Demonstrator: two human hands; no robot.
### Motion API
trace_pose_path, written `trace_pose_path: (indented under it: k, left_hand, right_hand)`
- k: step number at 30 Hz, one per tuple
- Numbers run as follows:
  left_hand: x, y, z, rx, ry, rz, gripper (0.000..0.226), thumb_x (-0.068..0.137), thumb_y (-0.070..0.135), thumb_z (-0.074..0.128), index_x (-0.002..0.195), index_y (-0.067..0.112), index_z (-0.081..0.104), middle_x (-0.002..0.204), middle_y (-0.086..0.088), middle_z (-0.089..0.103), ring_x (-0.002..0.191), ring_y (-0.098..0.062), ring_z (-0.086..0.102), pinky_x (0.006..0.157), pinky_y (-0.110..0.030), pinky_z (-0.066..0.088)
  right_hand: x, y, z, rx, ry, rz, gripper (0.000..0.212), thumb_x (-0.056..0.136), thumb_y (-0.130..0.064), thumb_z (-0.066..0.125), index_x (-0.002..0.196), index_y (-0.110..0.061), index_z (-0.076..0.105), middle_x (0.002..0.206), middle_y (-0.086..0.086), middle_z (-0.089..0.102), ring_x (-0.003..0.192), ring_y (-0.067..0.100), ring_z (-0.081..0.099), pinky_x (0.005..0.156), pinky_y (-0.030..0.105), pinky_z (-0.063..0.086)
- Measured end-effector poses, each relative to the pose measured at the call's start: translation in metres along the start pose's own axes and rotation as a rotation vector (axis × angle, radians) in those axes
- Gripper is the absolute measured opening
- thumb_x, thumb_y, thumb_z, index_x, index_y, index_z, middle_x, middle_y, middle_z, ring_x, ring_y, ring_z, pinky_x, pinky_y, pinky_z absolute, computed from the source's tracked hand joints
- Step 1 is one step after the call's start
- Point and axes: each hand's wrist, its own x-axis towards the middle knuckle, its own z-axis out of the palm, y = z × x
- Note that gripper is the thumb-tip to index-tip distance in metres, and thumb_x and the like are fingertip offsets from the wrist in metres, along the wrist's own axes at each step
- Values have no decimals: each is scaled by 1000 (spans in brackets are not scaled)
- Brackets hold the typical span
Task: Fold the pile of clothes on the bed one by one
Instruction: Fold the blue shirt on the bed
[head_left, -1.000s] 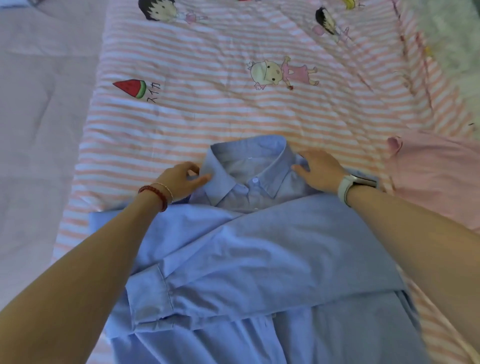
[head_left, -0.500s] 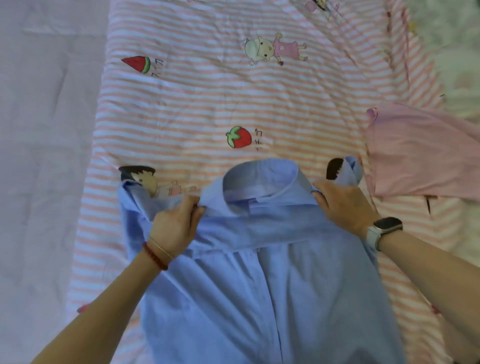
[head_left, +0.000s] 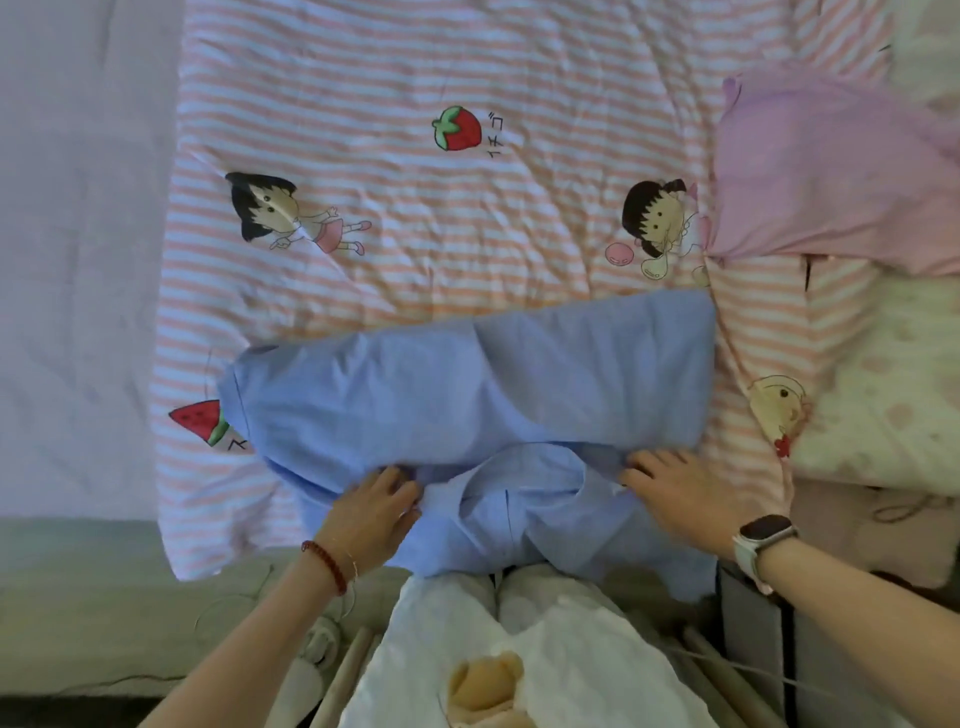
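1. I count two hands in view, one blue shirt (head_left: 467, 384), one pink garment (head_left: 831, 171) and one striped quilt (head_left: 415, 62).
2. The blue shirt lies across the near edge of the quilt, folded over on itself into a wide, puffy band; its collar end (head_left: 524, 499) bunches loosely at the near side, and part of the cloth hangs over the bed's edge.
3. My left hand (head_left: 371, 512) rests on the shirt's near left part, fingers curled into the cloth at the fold line; I wear a red bead bracelet (head_left: 324, 564) on that wrist.
4. My right hand (head_left: 685, 493) presses on the shirt's near right part, fingers narrow and tucked against the fold; whether they pinch fabric I cannot tell. A smartwatch (head_left: 763, 540) with a pale strap sits on that wrist.
5. The pink garment lies crumpled at the quilt's far right, well apart from the shirt.
6. The quilt is soft, wrinkled cotton with pink and white stripes, printed with cartoon figures, one strawberry (head_left: 457, 127) and one watermelon slice (head_left: 200, 421).
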Motion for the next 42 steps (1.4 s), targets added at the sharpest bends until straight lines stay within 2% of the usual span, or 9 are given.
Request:
trace_pose_path:
  k: [2, 7, 12, 15, 18, 23, 27, 35, 42]
  left_hand:
    - [0, -2, 0, 54, -124, 8, 23, 75, 44, 43, 70, 35, 63, 86, 1, 62, 74, -21, 62, 41, -28, 46]
    - [27, 2, -26, 34, 97, -48, 33, 76, 31, 43, 54, 19, 64, 71, 1, 65, 65, -23, 60, 52, -26, 43]
    - [74, -28, -57, 162, 371, -329, 31, 83, 28, 42, 104, 11, 58, 103, -17, 62, 89, -34, 52, 66, -42, 47]
    - [102, -47, -79, 204, 246, -422, 47, 87, 36, 36, 121, 11, 56, 122, -17, 58, 111, -38, 53, 88, -57, 39]
    - [121, -66, -88, 132, -7, -531, 48, 96, 41, 27, 135, 18, 44, 134, -9, 51, 129, -30, 38, 108, -49, 17]
    - [114, -89, -82, 123, -53, -470, 46, 96, 43, 25, 104, 11, 57, 105, -14, 63, 102, -34, 52, 82, -41, 40]
    - [94, -95, -83, 97, 0, -594, 33, 99, 35, 34, 86, 8, 47, 85, -22, 65, 79, -41, 60, 59, -35, 32]
    - [98, -110, -101, 138, 53, -665, 40, 98, 44, 28, 82, 13, 48, 91, -16, 66, 74, -34, 58, 63, -32, 34]
    - [92, -109, -104, 27, -275, -438, 56, 86, 49, 56, 132, 19, 44, 126, -5, 53, 113, -26, 50, 91, -38, 43]
  right_hand:
    - [-7, -2, 1, -31, -87, -19, 8, 67, -29, 59, 72, -25, 64, 92, 2, 64, 76, 22, 62, 65, 37, 44]
    - [16, -7, -18, -8, 120, -54, 31, 72, -27, 39, 74, -17, 68, 92, 6, 66, 79, 23, 60, 71, 35, 37]
    - [76, 15, -43, 30, 329, 223, 37, 79, -19, 37, 100, -7, 64, 105, 14, 64, 90, 32, 61, 81, 39, 31]
    - [110, 34, -60, 50, 201, 354, 50, 87, -26, 26, 123, -6, 55, 128, 16, 55, 115, 34, 54, 98, 48, 34]
    - [134, 55, -64, 65, 2, 418, 51, 97, -33, 20, 145, -16, 27, 148, 5, 33, 139, 24, 24, 111, 53, 11]
    - [144, 72, -62, 35, -22, 472, 39, 99, -32, 33, 135, -21, 41, 128, 6, 49, 124, 24, 39, 107, 45, 17]
    - [140, 79, -65, -23, -35, 539, 34, 100, -32, 31, 123, -13, 48, 122, 8, 53, 116, 27, 44, 92, 39, 25]
    - [127, 103, -73, -103, 60, 662, 30, 99, -28, 34, 111, -9, 54, 113, 11, 58, 105, 31, 51, 84, 39, 28]
    - [123, 100, -76, -16, -95, 538, 40, 96, -30, 38, 136, -22, 37, 133, 4, 50, 121, 25, 45, 108, 43, 17]
